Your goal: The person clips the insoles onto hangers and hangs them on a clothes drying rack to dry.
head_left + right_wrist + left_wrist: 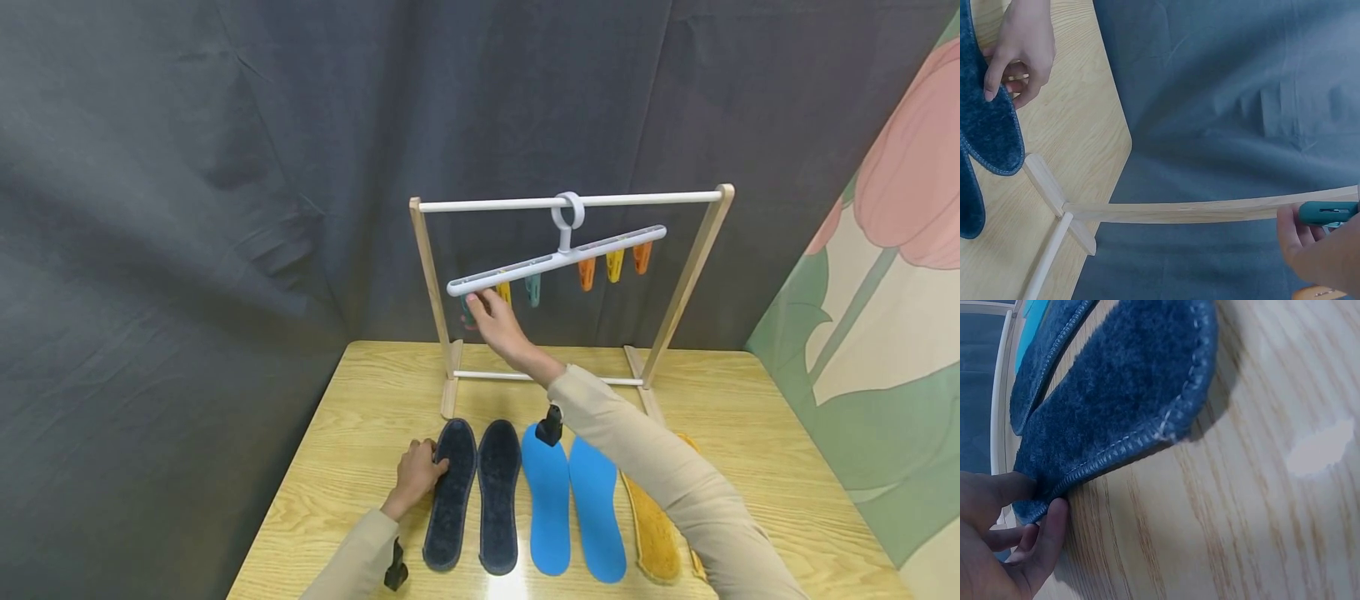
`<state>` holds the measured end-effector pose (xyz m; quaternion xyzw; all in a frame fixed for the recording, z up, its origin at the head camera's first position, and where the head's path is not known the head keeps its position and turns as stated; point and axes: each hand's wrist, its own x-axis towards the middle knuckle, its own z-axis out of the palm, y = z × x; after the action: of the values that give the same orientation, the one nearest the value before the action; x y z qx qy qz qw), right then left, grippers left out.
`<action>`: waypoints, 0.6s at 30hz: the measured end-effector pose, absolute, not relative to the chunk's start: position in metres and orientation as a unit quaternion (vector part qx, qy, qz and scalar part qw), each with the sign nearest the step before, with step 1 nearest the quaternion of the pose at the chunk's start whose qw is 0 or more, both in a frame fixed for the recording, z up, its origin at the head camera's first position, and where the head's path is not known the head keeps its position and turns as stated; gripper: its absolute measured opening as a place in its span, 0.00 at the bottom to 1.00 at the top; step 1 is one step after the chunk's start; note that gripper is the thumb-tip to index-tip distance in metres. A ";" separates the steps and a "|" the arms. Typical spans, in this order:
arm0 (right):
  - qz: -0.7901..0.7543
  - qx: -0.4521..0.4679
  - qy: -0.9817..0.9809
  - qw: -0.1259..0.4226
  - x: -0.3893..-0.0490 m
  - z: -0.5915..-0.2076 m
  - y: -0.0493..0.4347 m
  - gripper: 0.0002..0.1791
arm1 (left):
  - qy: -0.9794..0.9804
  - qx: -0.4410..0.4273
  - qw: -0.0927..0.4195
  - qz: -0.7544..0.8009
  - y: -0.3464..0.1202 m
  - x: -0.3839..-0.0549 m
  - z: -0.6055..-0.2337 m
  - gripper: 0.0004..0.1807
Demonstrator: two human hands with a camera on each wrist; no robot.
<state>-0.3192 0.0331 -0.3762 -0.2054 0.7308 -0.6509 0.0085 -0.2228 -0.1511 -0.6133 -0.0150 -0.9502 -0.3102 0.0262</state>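
My left hand [416, 477] pinches the edge of the leftmost dark fuzzy insole [451, 512], near its upper end. In the left wrist view the thumb lies on the pile and the fingers [1054, 525] are at the stitched rim. A second dark insole [498, 500] lies just right of it. Up at the left end of the white clip hanger [543, 264], my right hand [504, 332] grips a teal clothespin [1327, 213]. That clothespin is partly hidden by the hand in the head view. The hanger hangs tilted, its left end lower.
A wooden stand with a white top bar [645, 199] carries the hanger. More yellow, teal and orange clothespins [615, 265] dangle from it. Two blue insoles [550, 508] and orange fuzzy insoles [654, 533] lie to the right, the latter partly beneath the right sleeve.
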 end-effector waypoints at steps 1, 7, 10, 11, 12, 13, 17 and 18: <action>-0.656 -0.204 0.727 0.013 -0.319 -0.375 0.033 0.20 | -0.950 -0.015 0.028 -0.310 -0.151 -0.223 -0.613 0.18; -0.670 -0.205 0.713 0.036 -0.317 -0.369 0.034 0.19 | -0.948 -0.015 0.040 -0.315 -0.152 -0.221 -0.610 0.17; -0.663 -0.207 0.719 0.041 -0.319 -0.372 0.035 0.20 | -0.947 -0.016 0.042 -0.319 -0.153 -0.221 -0.607 0.17; -0.660 -0.207 0.720 0.043 -0.318 -0.371 0.036 0.20 | -0.946 -0.016 0.042 -0.322 -0.154 -0.220 -0.606 0.17; -0.659 -0.208 0.722 0.044 -0.318 -0.371 0.036 0.21 | -0.945 -0.015 0.042 -0.325 -0.155 -0.220 -0.606 0.17; -0.658 -0.208 0.722 0.045 -0.318 -0.371 0.037 0.21 | -0.944 -0.014 0.042 -0.328 -0.155 -0.220 -0.605 0.17; -0.667 -0.211 0.713 0.045 -0.318 -0.373 0.037 0.19 | -0.938 -0.012 0.045 -0.343 -0.158 -0.218 -0.603 0.19; -0.669 -0.211 0.711 0.045 -0.318 -0.373 0.036 0.19 | -0.937 -0.011 0.047 -0.347 -0.158 -0.217 -0.603 0.20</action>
<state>-0.3184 0.0365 -0.3728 -0.2109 0.7109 -0.6693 0.0453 -0.2170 -0.1582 -0.6028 -0.0114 -0.9366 -0.3470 0.0467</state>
